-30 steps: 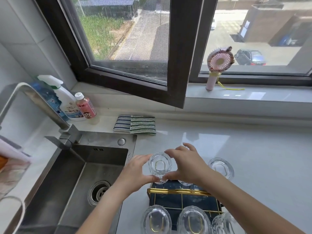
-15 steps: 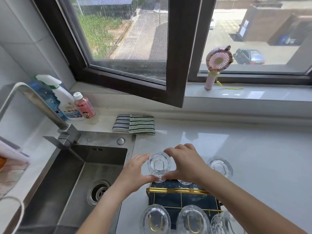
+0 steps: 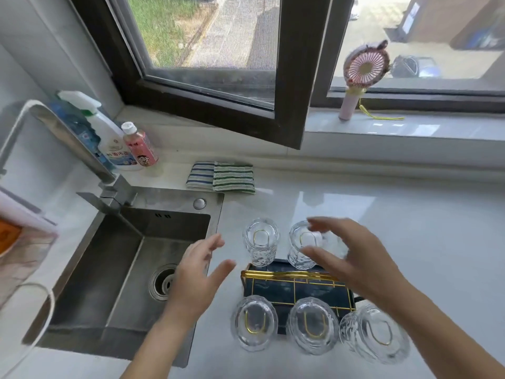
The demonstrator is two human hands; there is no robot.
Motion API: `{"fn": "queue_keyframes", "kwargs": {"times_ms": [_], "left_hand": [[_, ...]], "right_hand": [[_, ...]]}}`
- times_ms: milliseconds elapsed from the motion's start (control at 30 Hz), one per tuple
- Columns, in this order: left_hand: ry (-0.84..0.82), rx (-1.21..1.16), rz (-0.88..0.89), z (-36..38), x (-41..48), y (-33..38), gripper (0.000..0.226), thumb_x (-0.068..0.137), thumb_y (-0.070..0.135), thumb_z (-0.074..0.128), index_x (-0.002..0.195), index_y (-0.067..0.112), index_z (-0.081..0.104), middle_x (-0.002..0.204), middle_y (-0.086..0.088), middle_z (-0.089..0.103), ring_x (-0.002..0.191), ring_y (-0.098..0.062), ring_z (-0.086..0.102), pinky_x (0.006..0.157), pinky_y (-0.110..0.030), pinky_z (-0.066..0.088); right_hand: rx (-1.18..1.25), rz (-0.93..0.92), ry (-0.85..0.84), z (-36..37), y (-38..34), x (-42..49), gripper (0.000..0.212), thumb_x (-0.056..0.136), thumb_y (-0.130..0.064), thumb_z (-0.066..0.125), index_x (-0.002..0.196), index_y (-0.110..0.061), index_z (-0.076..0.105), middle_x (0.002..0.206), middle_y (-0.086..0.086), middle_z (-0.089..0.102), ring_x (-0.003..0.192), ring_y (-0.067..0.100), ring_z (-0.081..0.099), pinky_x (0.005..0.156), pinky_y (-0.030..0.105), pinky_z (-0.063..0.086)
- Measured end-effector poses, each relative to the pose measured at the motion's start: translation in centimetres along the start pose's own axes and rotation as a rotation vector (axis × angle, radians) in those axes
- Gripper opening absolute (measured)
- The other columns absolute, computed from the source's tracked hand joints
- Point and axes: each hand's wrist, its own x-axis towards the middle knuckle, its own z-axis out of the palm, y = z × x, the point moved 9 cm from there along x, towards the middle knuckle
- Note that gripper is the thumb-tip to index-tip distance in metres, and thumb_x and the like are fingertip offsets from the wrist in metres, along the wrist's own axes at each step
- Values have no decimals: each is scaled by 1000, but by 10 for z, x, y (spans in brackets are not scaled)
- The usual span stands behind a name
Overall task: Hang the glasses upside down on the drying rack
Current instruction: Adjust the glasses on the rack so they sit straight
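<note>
A gold wire drying rack (image 3: pixel 289 275) on a dark blue tray sits on the white counter beside the sink. Clear glasses hang upside down on its gold prongs: a far left glass (image 3: pixel 261 243), a far middle glass (image 3: pixel 303 246), and three along the near side (image 3: pixel 254 322) (image 3: pixel 313 325) (image 3: pixel 375 333). My left hand (image 3: pixel 198 272) hovers open just left of the far left glass, apart from it. My right hand (image 3: pixel 352 255) is open with fingers spread over the far right corner of the rack, hiding what stands there.
A steel sink (image 3: pixel 120 272) with a faucet (image 3: pixel 68 143) lies to the left. A spray bottle (image 3: pixel 106 135) and a pink bottle (image 3: pixel 139 146) stand behind it. Striped cloths (image 3: pixel 221 177) lie near the wall. A pink fan (image 3: pixel 360 77) stands on the sill under the open window.
Both hands have let go of the far left glass, which now hangs on its prong. My left hand drew back to the left; my right hand moved right and opened.
</note>
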Motion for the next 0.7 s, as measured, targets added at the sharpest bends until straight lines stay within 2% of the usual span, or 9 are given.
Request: {"fn": "queue_keyframes", "kwargs": {"times_ms": [67,167,233,333,367,433,533,700], "left_hand": [[14,-74,-5,-6,-34,4,66,61,82,50,117,47,49,114,18,59,106,-4,55,83,-22,43],[-163,-24,-23,19,-75,6,86,45,84,61,122,50,43,123,29,49,111,2,49,85,-21,41],[-240,47,-20,37,-89,7,101,37,82,67,126,52,31,131,36,31,118,12,36,94,-25,34],[-269,115,-4,50,-94,9,108,42,73,73,129,48,13,132,39,13,117,27,11,101,-21,21],[-263,124,-12,51,-93,8,107,45,69,74,129,48,11,132,39,13,116,27,10,102,-21,20],[-236,117,-44,49,-90,5,102,51,60,79,128,50,11,131,39,17,119,19,21,103,-24,24],[-179,101,-62,46,-90,2,92,53,51,83,122,53,23,127,35,30,119,3,36,101,-28,32],[-146,89,-63,45,-91,1,89,51,54,82,119,55,24,125,32,34,115,2,37,100,-27,34]], "right_hand": [[42,-18,60,-15,-4,-39,40,75,-66,56,104,-39,61,95,-25,66,92,-2,60,81,23,48],[-92,-118,97,-15,-14,-81,38,74,-65,57,88,-31,67,81,-21,67,77,2,62,68,21,45],[-272,-168,72,-1,-17,-96,51,68,-69,58,88,-24,72,80,-14,70,75,8,65,68,25,49],[-573,-120,-67,32,-7,-99,91,46,-84,58,102,-14,72,96,-7,74,84,14,71,71,32,57],[-638,-93,-107,41,-3,-98,101,40,-88,57,106,-12,70,99,-6,74,86,14,71,71,35,57],[-688,-54,-136,52,1,-95,108,39,-90,53,111,-11,68,100,-7,74,87,13,70,74,34,56],[-684,-29,-127,56,3,-93,101,40,-86,58,111,-15,68,91,-12,73,82,10,70,77,33,55],[-700,-44,-109,55,5,-92,95,38,-83,61,108,-19,69,85,-15,72,78,8,69,77,31,55]]}}
